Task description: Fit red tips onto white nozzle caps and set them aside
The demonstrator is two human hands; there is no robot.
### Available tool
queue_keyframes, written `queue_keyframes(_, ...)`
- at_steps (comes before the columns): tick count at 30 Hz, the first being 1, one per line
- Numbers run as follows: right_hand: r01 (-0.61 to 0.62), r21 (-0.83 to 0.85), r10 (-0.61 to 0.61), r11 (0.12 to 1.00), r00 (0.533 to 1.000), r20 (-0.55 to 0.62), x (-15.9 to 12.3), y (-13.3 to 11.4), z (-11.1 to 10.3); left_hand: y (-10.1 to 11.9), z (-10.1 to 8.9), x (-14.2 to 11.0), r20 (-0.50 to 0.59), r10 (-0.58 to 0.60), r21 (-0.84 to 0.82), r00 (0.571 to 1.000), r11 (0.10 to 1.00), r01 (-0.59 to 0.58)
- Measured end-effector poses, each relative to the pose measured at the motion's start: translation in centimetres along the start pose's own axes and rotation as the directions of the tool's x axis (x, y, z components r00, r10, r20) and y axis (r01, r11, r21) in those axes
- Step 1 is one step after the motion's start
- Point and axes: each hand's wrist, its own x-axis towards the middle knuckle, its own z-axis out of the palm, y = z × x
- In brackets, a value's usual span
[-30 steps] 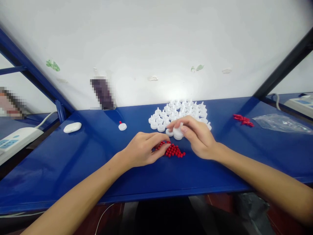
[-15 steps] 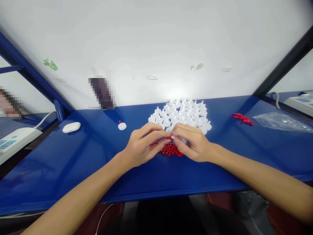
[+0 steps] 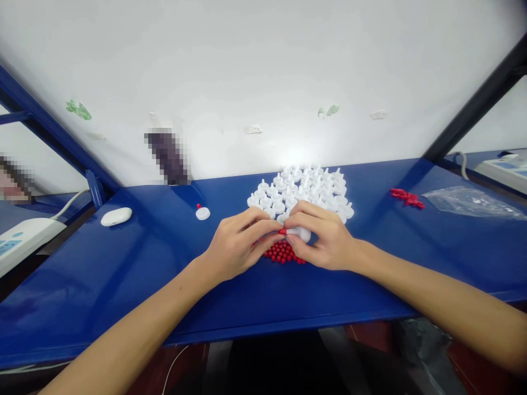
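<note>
- White nozzle cap (image 3: 303,235), right here between the two hands, tipped on its side, its narrow spout pointing at the left fingertips, above the blue table (image 3: 329,299)!
- Right hand (image 3: 323,236): thumb and forefinger pinch the nozzle cap, the other fingers curled, back of the hand up, forearm slanting in from the lower right.
- Left hand (image 3: 241,241): thumb and forefinger press together on a small red tip (image 3: 282,231), right at the end of that spout; knuckles bent, wrist almost straight, forearm climbing from the lower left.
- The hands nearly meet, fingertips just beside each other, the pair making a low arch.
- Just below the fingertips, a heap of red tips (image 3: 283,252), partly covered by the left hand.
- Beyond both hands, a crowd of white nozzle caps (image 3: 290,192), most with spouts up, the nearest ones hidden behind fingers.
- Out past the left hand's knuckles, one red-tipped cap (image 3: 202,213); farther left, a white case (image 3: 116,216).
- Well right of the right hand, red pieces (image 3: 407,198) beside a clear bag (image 3: 469,203).
</note>
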Motion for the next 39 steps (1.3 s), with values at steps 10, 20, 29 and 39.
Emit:
queue_keyframes(10, -0.083, -0.060, 0.089, 0.995, 0.990, 0.107, -0.1, 0.1, 0.0, 0.0, 0.1, 0.0, 0.059, -0.027, -0.057, 0.998, 0.998, 0.030)
queue_keyframes(20, -0.023, -0.156, 0.056, 0.988, 0.975, 0.215, 0.1, -0.1, -0.1, 0.4, 0.2, 0.2, 0.270, -0.078, 0.016, 0.960, 0.997, 0.076)
queue_keyframes(29, 0.078, -0.293, 0.007, 0.953, 0.960, 0.278, 0.0, 0.1, -0.3, 0.9, 0.3, 0.5, 0.287, -0.105, -0.081, 0.952, 0.988, 0.134)
queue_keyframes(39, 0.194, -0.485, -0.065, 0.853, 0.961, 0.269, 0.0, -0.4, -0.2, 1.3, 0.8, 0.2, 0.264, -0.157, -0.267, 0.952, 0.936, 0.228)
